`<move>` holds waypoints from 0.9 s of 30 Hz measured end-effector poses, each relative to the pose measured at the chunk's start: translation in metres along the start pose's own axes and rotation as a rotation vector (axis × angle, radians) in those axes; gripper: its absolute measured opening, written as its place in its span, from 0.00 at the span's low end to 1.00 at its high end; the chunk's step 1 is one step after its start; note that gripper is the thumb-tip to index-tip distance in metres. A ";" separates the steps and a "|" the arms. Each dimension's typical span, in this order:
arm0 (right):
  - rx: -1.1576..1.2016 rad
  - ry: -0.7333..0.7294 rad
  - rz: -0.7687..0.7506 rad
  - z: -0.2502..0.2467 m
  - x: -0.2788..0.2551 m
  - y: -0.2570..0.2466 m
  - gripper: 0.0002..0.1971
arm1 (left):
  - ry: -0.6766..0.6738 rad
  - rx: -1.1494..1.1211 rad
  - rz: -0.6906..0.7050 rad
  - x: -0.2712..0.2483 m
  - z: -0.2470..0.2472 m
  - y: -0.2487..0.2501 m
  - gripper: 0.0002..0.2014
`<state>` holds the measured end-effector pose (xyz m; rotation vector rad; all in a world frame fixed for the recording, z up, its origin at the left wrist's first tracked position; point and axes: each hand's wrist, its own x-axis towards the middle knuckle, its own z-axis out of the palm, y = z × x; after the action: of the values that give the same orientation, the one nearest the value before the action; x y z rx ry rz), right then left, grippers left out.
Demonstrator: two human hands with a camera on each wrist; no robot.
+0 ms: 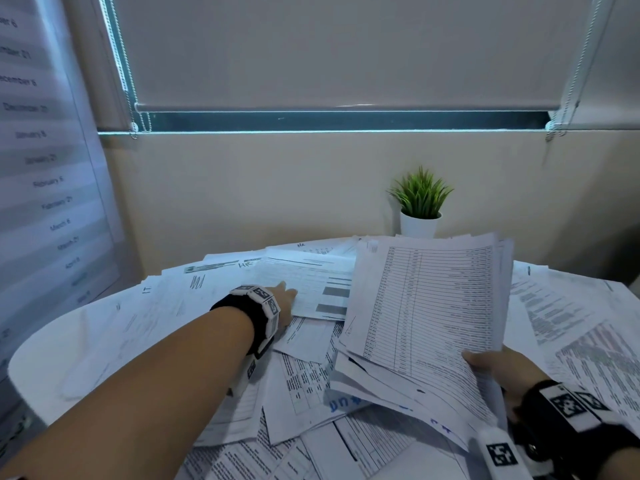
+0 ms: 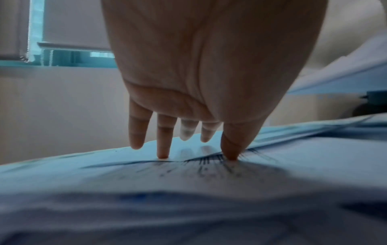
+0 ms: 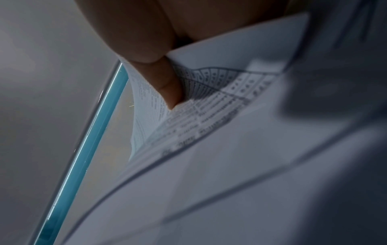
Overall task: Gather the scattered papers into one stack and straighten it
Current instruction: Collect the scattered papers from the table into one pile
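Table (image 1: 41, 355); wrist-view-only fingertips (image 2: 163, 155) on loose sheet (image 2: 188, 174).

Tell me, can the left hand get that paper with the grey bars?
Probably yes. The left hand already rests its fingertips on that paper, which lies on top with nothing covering it.

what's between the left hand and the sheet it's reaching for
Nothing visible. The left hand already has its fingertips on the sheet with grey bars, which lies on top of the scattered papers.
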<state>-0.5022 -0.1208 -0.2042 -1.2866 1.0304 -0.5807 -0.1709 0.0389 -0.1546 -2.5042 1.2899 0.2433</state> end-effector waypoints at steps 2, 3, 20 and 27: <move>-0.005 -0.002 0.004 0.000 0.001 0.000 0.15 | 0.018 0.075 0.018 0.001 -0.002 0.003 0.24; -0.009 0.000 0.003 -0.001 0.002 0.001 0.15 | 0.020 0.127 0.036 -0.005 -0.005 0.006 0.21; -0.070 0.045 0.029 -0.003 0.013 0.005 0.16 | 0.204 0.231 0.065 -0.008 -0.018 0.013 0.06; -0.086 0.046 0.029 -0.001 0.007 0.000 0.10 | 0.430 -0.374 -0.081 -0.030 -0.026 -0.010 0.09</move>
<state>-0.4998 -0.1275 -0.2063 -1.3368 1.1207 -0.5518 -0.1803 0.0583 -0.1196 -3.0428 1.3953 -0.0908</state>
